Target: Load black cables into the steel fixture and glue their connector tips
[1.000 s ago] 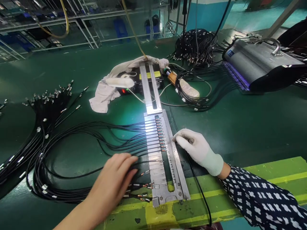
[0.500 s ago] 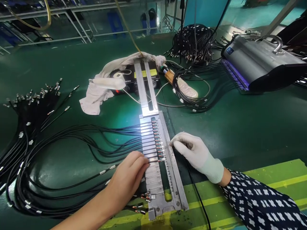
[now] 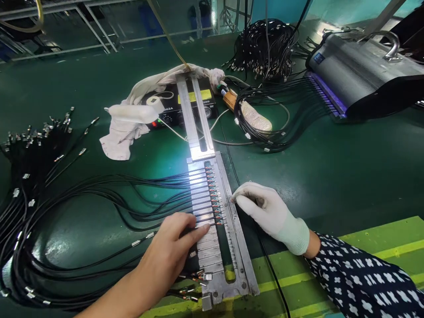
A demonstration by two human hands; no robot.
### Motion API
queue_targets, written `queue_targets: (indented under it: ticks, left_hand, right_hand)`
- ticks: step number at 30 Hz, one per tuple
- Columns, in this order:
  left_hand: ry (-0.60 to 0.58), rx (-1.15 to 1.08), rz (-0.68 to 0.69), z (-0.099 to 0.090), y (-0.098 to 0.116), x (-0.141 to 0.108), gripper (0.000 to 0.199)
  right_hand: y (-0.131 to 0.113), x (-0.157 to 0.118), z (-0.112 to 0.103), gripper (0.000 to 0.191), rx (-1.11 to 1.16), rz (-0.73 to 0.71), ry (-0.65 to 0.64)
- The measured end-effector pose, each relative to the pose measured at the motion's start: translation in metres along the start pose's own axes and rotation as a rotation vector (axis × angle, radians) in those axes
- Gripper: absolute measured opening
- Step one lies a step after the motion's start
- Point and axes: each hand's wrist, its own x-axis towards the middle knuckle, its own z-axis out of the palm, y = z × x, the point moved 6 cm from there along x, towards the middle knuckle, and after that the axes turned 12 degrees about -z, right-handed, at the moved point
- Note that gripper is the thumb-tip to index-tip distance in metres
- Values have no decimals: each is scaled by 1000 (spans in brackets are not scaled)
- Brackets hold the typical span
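A long slotted metal fixture [image 3: 209,254] lies before me, with several black cables [image 3: 172,179] across its upper half. The cables' terminal ends sit in a row over the slot. My left hand [image 3: 175,240] is bare, its thumb stretched onto the lowest cable of the row and apart from the curled fingers. My right hand [image 3: 265,210] wears a white glove. Its thumb and forefinger are pinched at the fixture's right edge, with their tips partly hidden. Loose cable ends [image 3: 198,276] lie by the fixture's lower left corner.
A cable bundle [image 3: 24,168] lies at left. Behind the fixture stand a black control box [image 3: 172,117], a white cloth [image 3: 115,143] and a taped handle [image 3: 255,117]. A grey machine with purple light [image 3: 357,70] and a cable pile [image 3: 265,46] are at far right.
My left thumb and fingers have parted from their pinch around the lowest cable, and the thumb now lies along it. My right hand keeps its place by the fixture. The view has shifted slightly.
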Motion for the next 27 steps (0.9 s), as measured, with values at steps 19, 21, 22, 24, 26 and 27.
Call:
queue_targets:
  ticks: [19, 21, 22, 24, 26, 27]
  left_hand:
    - [-202, -82, -396, -32, -21, -72, 13]
    - [-222, -145, -400, -32, -21, -79, 11]
    - [-226, -183, -399, -32, -20, -80, 11]
    - [-206, -234, -405, -31, -19, -79, 11]
    - [-166, -241, -426, -32, -20, -75, 9]
    - [-145, -236, -431, -33, -20, -74, 9]
  right_hand:
    - [-2, -27, 0, 19, -119, 20, -29]
    - [-1, -28, 0, 19, -112, 22, -28]
    - [1, -28, 0, 19, -112, 21, -28]
    - [3, -28, 0, 19, -119, 20, -34]
    - [4, -28, 0, 19, -125, 18, -38]
    - [3, -28, 0, 19, -125, 20, -39]
